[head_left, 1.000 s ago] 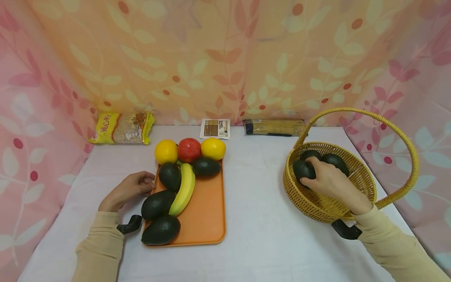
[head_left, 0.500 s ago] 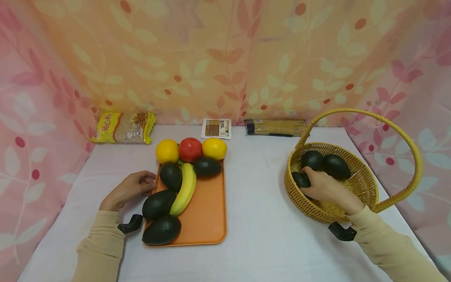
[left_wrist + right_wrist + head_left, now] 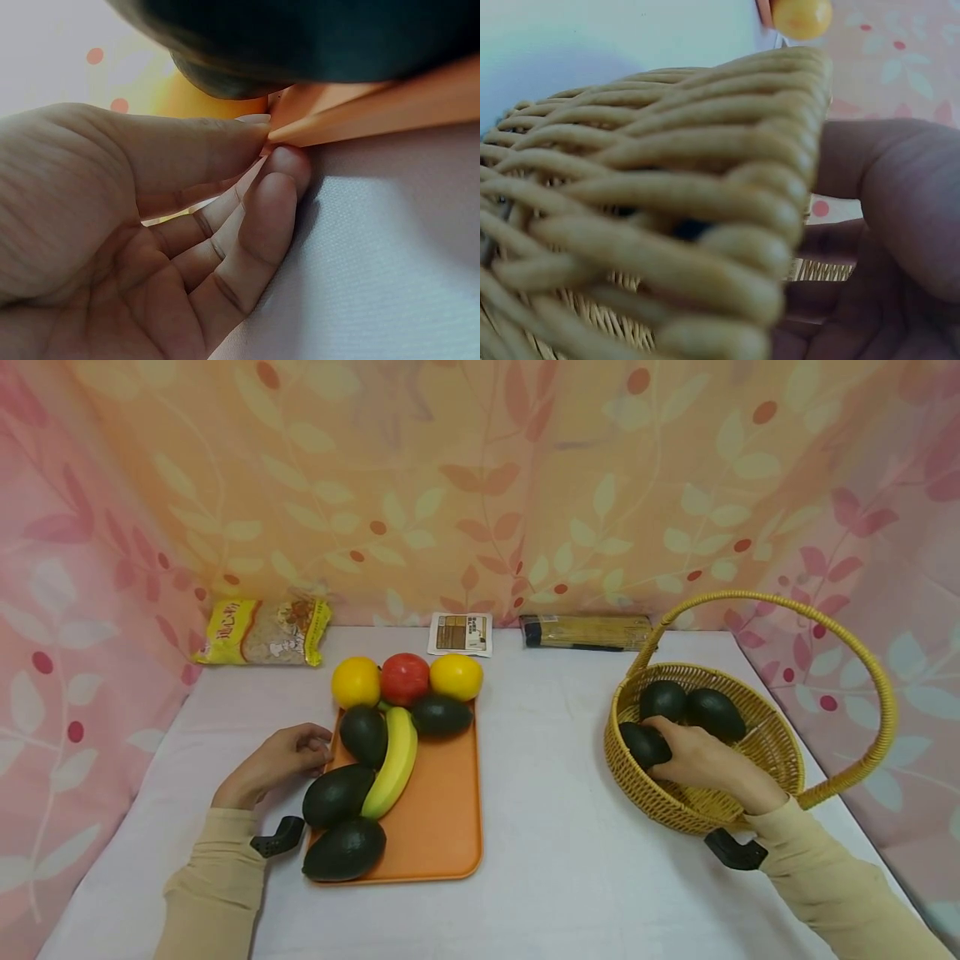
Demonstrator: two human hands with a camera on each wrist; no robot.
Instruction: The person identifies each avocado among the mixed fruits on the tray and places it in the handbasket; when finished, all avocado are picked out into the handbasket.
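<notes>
In the head view, my left hand (image 3: 279, 762) pinches the left edge of an orange tray (image 3: 438, 814) between thumb and fingertips; the left wrist view shows the tray corner (image 3: 289, 135) in that pinch. The tray carries a banana (image 3: 393, 764) and several dark green avocados (image 3: 345, 850). Inside a wicker basket (image 3: 633, 789) at the right, my right hand (image 3: 701, 764) is beside an avocado (image 3: 642, 743) at the left wall, its fingers loosely spread near it. Two more avocados (image 3: 663, 700) lie further back. The basket rim (image 3: 772, 150) hides my right fingertips in the right wrist view.
An orange fruit (image 3: 356, 682), a red apple (image 3: 405, 679) and a lemon (image 3: 456, 677) line the tray's far end. A yellow food bag (image 3: 262, 632), a small packet (image 3: 461, 633) and a bundle of sticks (image 3: 588, 632) lie behind. The basket handle (image 3: 862, 660) arches above it.
My right hand has lowered the avocado to the basket's left side, then drawn slightly right, leaving more of it visible. My left hand and the tray have stayed put.
</notes>
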